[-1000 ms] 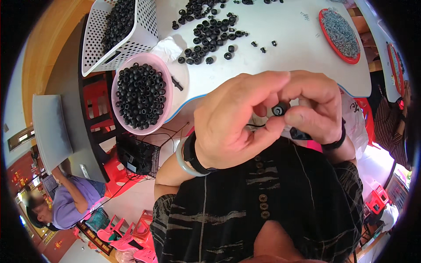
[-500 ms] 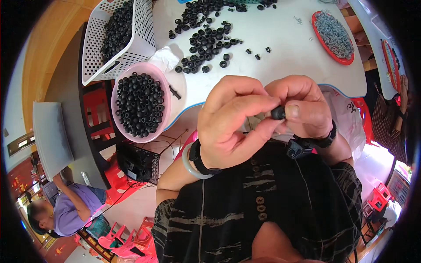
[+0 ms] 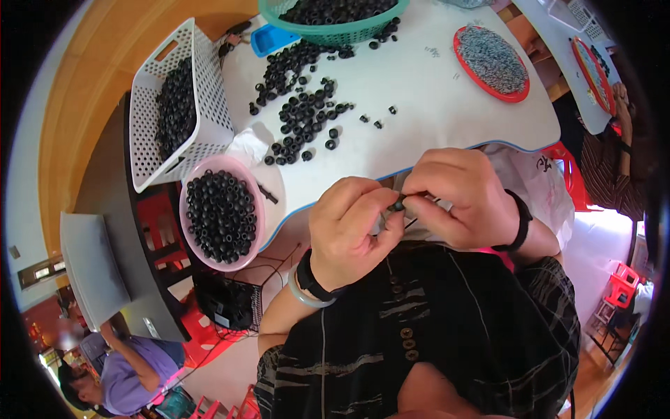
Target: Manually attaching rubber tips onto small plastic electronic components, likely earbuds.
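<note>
While your two hands meet in front of your chest, near the blue-trimmed edge of the white table (image 3: 412, 77), a small black part (image 3: 398, 206) sits between their fingertips. Your left hand (image 3: 352, 227) pinches it from one side with thumb and fingers, and your right hand (image 3: 457, 199) closes on it from the other, thumb below and forefinger above. Your fingers cover most of the part, so you cannot tell its full shape from this view. You wear a dark band (image 3: 522, 220) on your right wrist, and a pale bangle (image 3: 307, 297) beside another dark band on your left.

Beyond your hands, loose black pieces (image 3: 307, 115) spread across the table, and three smaller ones (image 3: 378, 125) lie apart to their right. On your left, a pink bowl (image 3: 260, 227) holds many rounded black pieces (image 3: 222, 216), with a black rod (image 3: 267, 194) just beside its rim. Behind the bowl, a white perforated basket (image 3: 215, 105) holds more black pieces, and a crumpled white sheet (image 3: 249, 144) lies near its corner. At the far side, a green basket (image 3: 356, 31) filled with black pieces stands beside a blue tray (image 3: 273, 40). To your right, a red plate (image 3: 513, 96) bears a heap of small grey pieces (image 3: 490, 59).
</note>
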Demonstrator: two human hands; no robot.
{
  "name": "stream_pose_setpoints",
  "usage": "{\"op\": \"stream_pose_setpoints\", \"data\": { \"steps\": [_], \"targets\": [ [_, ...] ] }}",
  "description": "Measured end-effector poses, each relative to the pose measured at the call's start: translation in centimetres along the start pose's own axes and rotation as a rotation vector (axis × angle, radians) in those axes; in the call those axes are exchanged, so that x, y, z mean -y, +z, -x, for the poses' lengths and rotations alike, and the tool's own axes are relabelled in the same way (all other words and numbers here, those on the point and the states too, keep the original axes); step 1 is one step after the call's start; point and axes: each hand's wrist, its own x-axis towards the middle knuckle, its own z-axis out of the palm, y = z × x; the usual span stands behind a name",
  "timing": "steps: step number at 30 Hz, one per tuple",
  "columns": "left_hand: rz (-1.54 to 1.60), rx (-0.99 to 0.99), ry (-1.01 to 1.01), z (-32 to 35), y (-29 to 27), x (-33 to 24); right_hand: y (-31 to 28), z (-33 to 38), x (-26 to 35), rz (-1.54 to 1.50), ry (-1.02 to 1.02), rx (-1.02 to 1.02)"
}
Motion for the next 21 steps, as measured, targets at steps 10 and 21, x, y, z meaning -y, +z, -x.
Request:
{"op": "stream_pose_setpoints", "data": {
  "steps": [10, 21],
  "targets": [
    [-0.066, 0.077, -0.004, -0.3, 2.2, 0.5, -1.0, 1.4, -2.5, -0.035, 0.177, 0.133],
    [0.046, 0.158, -0.058, -0.6, 2.7, 1.5, -0.5, 1.9, -6.1, -0.777, 0.728, 0.259]
  ]
}}
